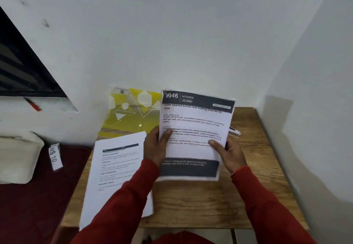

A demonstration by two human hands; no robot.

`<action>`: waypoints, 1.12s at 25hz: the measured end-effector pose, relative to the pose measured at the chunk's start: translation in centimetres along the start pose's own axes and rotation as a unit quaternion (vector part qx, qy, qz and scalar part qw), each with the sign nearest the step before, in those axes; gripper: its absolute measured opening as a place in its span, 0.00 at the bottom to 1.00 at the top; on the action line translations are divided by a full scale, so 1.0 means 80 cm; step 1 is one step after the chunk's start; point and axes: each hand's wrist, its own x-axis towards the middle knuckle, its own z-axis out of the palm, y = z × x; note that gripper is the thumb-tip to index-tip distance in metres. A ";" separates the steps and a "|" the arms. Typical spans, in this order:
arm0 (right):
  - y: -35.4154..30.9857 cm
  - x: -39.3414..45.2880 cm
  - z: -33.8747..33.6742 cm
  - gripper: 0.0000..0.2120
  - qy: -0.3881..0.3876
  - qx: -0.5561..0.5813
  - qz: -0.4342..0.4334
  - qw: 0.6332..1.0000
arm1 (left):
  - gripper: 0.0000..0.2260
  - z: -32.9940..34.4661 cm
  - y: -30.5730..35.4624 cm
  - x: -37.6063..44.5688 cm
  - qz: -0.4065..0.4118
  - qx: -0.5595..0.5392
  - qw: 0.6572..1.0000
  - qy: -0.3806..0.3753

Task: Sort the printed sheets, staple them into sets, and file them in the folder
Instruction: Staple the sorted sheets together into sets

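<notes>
Both hands hold one small set of sheets [194, 135] upright above the table [248, 196], at about one o'clock from the frame's centre. Left hand [155, 145] grips the set's left edge, thumb pressed on the printed face; right hand [230, 153] grips the right edge the same way, thumb across the text. The top sheet has a dark header reading "KITCHEN" with a number. A larger stack [118, 178] lies flat on the table at eight o'clock from the held set, just beside the left forearm. The yellow folder [129, 110] lies against the wall at eleven o'clock, its near edge tucked under the stack's far end. A pale object at three o'clock, mostly hidden behind the held set, may be the stapler [235, 131]; too little shows to be sure. By my reading, sorting is in hand: a set is being squared or checked. Next comes aligning the edges and then stapling, which needs one hand freed to reach behind the pages.
</notes>
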 end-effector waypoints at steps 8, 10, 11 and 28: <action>0.035 0.025 0.102 0.06 -0.070 -0.037 0.069 0.994 | 0.10 -0.153 -0.042 -0.012 -0.112 0.003 0.988 0.106; 0.046 0.023 0.131 0.07 -0.060 -0.023 0.081 0.995 | 0.10 -0.211 -0.078 -0.026 -0.103 0.176 0.959 0.197; 0.048 0.021 0.143 0.08 -0.059 -0.021 0.086 0.994 | 0.15 -0.235 -0.096 -0.032 -0.119 0.283 0.930 0.202; 0.116 -0.020 0.087 0.09 0.024 -0.060 0.159 0.985 | 0.28 -0.185 -0.148 -0.058 -0.150 0.412 0.897 0.050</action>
